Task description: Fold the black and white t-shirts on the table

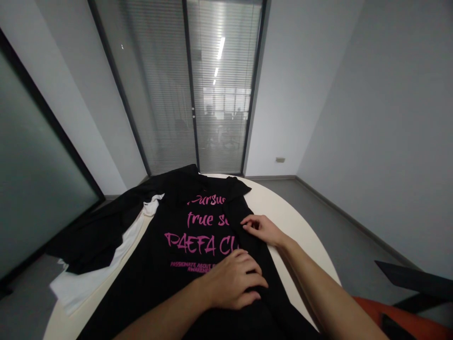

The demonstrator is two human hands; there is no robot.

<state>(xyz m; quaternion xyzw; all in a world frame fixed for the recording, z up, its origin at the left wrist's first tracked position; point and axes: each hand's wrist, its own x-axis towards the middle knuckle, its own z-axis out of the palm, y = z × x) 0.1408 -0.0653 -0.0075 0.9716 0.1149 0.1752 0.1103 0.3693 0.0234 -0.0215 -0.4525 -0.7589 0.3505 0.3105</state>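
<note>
Head view: a black shirt [141,283] with pink lettering [201,243] lies across the worktop [297,222] at lower centre. The left hand [237,278] rests on it palm down, fingers loosely parted, gripping nothing. Just above, the right hand [262,229] is half curled at the folded right side; whether it pinches fabric, I cannot tell. Dark cloth [95,241] overlaps white cloth [85,288] at lower left.

A black printed cloth shirt [152,269] lies across the rounded cream table [293,222]. At the left edge, crumpled black cloth [95,236] overlies white cloth [85,288].
</note>
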